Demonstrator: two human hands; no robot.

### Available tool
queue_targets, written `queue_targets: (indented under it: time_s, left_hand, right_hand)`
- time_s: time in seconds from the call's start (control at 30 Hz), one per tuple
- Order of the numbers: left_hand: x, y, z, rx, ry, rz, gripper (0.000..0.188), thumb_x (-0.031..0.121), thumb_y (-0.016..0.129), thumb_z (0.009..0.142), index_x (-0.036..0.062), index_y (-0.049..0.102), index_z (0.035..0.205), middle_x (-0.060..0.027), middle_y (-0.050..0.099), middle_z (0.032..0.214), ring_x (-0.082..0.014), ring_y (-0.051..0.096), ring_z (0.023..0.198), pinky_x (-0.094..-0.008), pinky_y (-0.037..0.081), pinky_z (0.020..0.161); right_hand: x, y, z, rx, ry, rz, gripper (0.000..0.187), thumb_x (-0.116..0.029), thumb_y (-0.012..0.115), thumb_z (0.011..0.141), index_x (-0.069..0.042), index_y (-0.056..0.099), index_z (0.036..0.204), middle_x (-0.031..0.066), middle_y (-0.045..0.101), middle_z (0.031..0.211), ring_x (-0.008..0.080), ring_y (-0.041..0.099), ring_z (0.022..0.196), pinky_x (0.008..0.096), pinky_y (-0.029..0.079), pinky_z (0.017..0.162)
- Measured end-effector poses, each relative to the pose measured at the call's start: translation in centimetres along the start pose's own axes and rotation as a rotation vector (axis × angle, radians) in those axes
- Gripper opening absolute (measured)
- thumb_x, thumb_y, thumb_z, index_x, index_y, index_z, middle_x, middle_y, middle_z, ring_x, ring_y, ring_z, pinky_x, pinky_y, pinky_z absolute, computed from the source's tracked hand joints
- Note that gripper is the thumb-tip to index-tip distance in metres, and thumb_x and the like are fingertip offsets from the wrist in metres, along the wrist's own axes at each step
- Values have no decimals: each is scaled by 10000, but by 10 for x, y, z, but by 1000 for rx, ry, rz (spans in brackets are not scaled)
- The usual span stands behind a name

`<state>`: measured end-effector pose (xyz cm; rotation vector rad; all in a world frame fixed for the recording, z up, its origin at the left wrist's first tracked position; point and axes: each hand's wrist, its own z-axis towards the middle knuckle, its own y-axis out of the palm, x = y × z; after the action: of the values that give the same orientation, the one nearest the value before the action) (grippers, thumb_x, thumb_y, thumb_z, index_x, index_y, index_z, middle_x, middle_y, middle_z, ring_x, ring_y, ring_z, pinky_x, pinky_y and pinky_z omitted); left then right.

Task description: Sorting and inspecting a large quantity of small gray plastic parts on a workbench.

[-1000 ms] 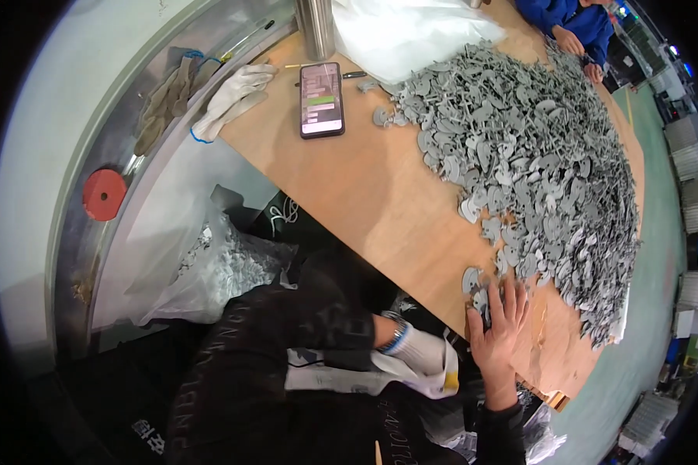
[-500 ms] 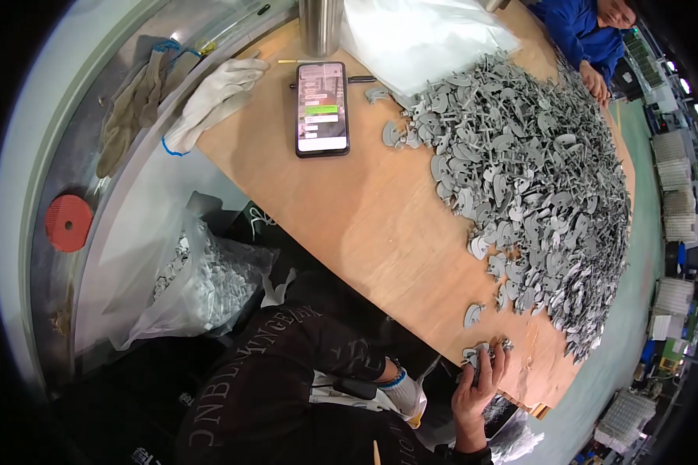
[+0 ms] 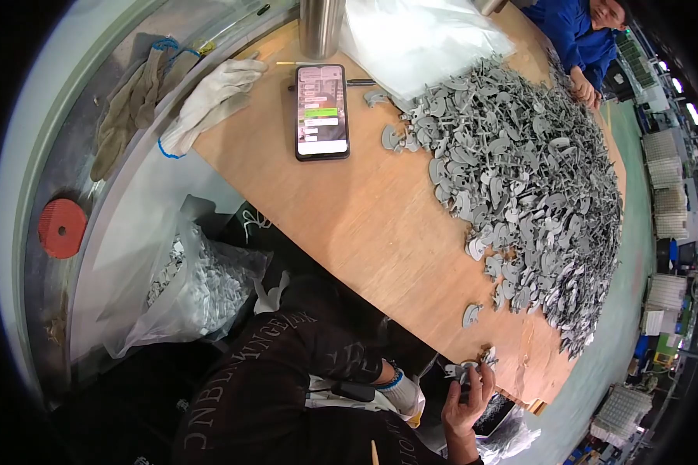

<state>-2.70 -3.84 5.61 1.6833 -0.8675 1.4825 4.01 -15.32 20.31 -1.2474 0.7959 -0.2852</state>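
A large heap of grey plastic parts (image 3: 535,178) covers the right side of a wooden table (image 3: 349,217). My right hand (image 3: 467,401) is at the table's near edge, fingers curled around a few small grey parts (image 3: 473,364). One loose grey part (image 3: 471,314) lies on the wood just above it. My left hand (image 3: 402,394) wears a white glove with a blue cuff and sits low by my lap, under the table edge. Whether it holds anything is hidden.
A lit phone (image 3: 321,111) lies on the table beside a metal cylinder (image 3: 320,27) and clear plastic sheet (image 3: 419,35). Work gloves (image 3: 209,101) lie on the far-left corner. A bag of parts (image 3: 194,287) and red disc (image 3: 62,227) are below. A person in blue (image 3: 574,31) sits opposite.
My right hand was flat on the parts on the table; it has pulled back to the near edge, now closed on a few parts. The view has shifted.
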Motion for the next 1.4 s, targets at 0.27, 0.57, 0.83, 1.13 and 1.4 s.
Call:
queue_targets:
  time_s: [0.27,0.57,0.83,1.13,1.4]
  left_hand:
    - [-6,3,1,-15,62,-79,186,143,662,819,29,713,958,-46,656,781,-197,544,735,-379,474,714]
    - [-11,5,-1,2,57,-159,255,180,674,843,40,739,1046,-101,744,913,-240,648,844,-398,517,794]
    - [-6,7,-4,110,-80,-87,301,192,638,874,58,722,1130,-139,752,996,-269,672,923,-403,521,831]
    - [-48,24,25,124,89,57,274,184,663,852,63,729,1089,-130,751,927,-286,686,871,-416,525,799]
    - [-26,17,21,65,313,510,260,223,651,849,-1,734,952,-158,724,818,-302,700,754,-424,575,729]
  right_hand:
    - [-20,2,81,-26,-132,-79,627,-256,738,922,15,539,1451,264,497,1512,543,362,1452,616,294,1192]
    - [-15,2,92,-216,-157,-93,690,-193,710,932,51,436,1516,268,443,1573,522,343,1487,583,278,1228]
    - [-12,8,43,-133,-145,-5,687,-282,728,950,19,454,1503,264,473,1550,542,377,1460,635,277,1211]
    - [-9,-7,16,-83,-199,61,363,-54,728,851,13,616,1190,261,595,1375,528,487,1364,595,398,1142]
    - [-63,0,155,-64,-489,162,305,27,738,798,13,608,1075,250,657,1191,525,598,1198,585,469,1059]
